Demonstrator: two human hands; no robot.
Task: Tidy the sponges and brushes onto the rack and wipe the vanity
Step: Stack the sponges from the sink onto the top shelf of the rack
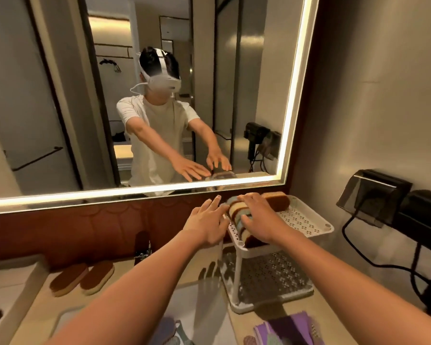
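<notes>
Blue-and-tan sponges (235, 211) line the white perforated plastic rack (309, 216). The left hand (205, 226) and right hand (259, 217) are flat-fingered, grip open. Two brown oval brushes (97, 277) (and the wiping) remain on the beige worktop (40, 307).

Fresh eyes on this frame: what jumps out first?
The left hand and right hand meet at a row of sponges on the white rack, top shelf, right of centre. Above, a light-edged mirror reflects the person. Two brushes lie on the counter at lower left, not yet racked.
</notes>
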